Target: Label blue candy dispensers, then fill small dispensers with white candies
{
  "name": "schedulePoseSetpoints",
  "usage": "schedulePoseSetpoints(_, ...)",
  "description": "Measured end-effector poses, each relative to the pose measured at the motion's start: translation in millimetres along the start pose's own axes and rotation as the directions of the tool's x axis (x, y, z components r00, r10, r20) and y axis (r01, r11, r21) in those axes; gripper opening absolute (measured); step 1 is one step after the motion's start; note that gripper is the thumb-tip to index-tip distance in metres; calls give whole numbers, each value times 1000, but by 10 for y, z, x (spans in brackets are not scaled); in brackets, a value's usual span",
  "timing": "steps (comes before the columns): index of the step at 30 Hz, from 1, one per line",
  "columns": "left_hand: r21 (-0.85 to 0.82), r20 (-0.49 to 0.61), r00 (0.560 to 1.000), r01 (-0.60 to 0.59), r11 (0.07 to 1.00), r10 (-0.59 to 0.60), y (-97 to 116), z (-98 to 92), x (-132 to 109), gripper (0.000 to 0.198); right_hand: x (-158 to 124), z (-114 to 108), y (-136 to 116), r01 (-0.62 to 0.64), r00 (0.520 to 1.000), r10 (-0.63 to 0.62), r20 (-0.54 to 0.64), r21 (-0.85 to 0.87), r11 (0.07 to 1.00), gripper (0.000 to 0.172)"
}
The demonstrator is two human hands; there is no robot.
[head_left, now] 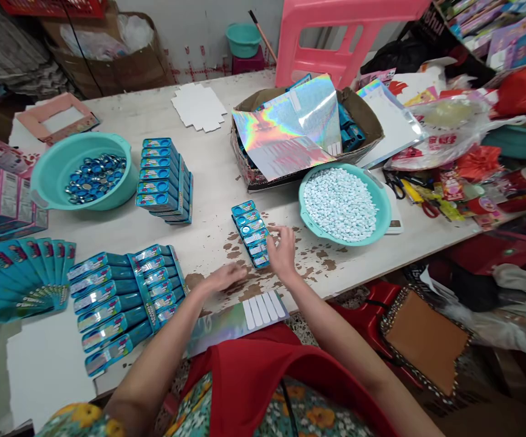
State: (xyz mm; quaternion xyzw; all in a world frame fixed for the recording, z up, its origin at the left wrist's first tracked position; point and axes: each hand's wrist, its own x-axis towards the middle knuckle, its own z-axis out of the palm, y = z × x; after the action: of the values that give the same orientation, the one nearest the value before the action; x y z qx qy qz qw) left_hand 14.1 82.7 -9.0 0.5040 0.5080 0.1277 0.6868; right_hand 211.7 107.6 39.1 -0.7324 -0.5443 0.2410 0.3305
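Row of small boxes (251, 233) between stacked boxes (165, 181) and pellet basin (345, 242)

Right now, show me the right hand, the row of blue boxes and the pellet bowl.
right hand (283, 254): head view, its back.
row of blue boxes (250, 232): head view, middle box.
pellet bowl (384, 207): head view, right rim.
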Motion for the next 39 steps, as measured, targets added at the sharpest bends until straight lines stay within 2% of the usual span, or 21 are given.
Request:
schedulePoseSetpoints(1,63,112,994,9,998,-16,-73,-20,-160,27,-170,-29,-23,83,995,-85,47,38,996,15)
schedulePoseSetpoints(2,112,187,981,21,994,-42,-151,-21,-306,27,-352,-38,-31,153,976,-163,147,82,985,14)
schedulePoseSetpoints(3,141,204,976,42,989,-70,-229,-3,-427,25,-535,-25,-20,210,935,-235,265,121,970,13)
schedulePoseSetpoints(5,170,122,987,82,982,-104,-364,74,-576,21,-865,59,50,290,829,-319,459,135,947,13)
schedulePoseSetpoints(7,179,17,993,114,977,-119,-456,164,-609,24,-1100,184,156,354,756,-342,557,91,931,21)
schedulePoseSetpoints(10,191,-37,989,146,971,-142,-514,236,-559,23,-1256,319,293,413,713,-359,602,52,909,33)
schedulePoseSetpoints(12,203,-52,987,162,966,-154,-525,235,-529,21,-1274,332,336,443,689,-384,615,62,894,36)
schedulePoseSetpoints(18,236,-57,985,175,956,-166,-576,200,-503,15,-1259,181,339,511,623,-450,641,102,853,18)
schedulePoseSetpoints(20,246,-61,986,168,955,-157,-586,204,-492,13,-1242,109,299,510,626,-446,640,97,855,10)
schedulePoseSetpoints(22,260,-78,987,157,953,-141,-566,208,-484,13,-1192,7,221,475,657,-419,627,87,876,5)
schedulePoseSetpoints(24,277,-116,986,149,949,-121,-488,212,-483,14,-1095,-124,114,359,726,-354,590,114,926,6)
schedulePoseSetpoints(26,246,-177,982,107,963,-64,-332,218,-482,18,-957,-258,2,181,800,-257,543,191,965,9)
schedulePoseSetpoints(27,184,-200,980,57,981,-19,-227,224,-479,22,-880,-312,-46,98,828,-211,519,237,967,11)
schedulePoseSetpoints(29,5,-174,981,-85,996,84,16,243,-461,32,-729,-373,-114,0,863,-158,480,313,950,15)
schedulePoseSetpoints(31,-147,-73,986,-157,977,147,255,262,-420,39,-598,-357,-142,-47,887,-129,444,363,930,18)
schedulePoseSetpoints(33,-185,6,994,-109,977,112,444,258,-347,33,-483,-276,-140,-74,908,-93,408,376,924,18)
schedulePoseSetpoints(36,-181,-39,999,-36,983,30,620,164,-178,27,-298,-90,-116,-73,944,-43,328,333,940,16)
schedulePoseSetpoints(39,-144,-136,988,-95,985,76,738,-16,41,23,-46,107,-98,-1,985,-43,169,257,967,13)
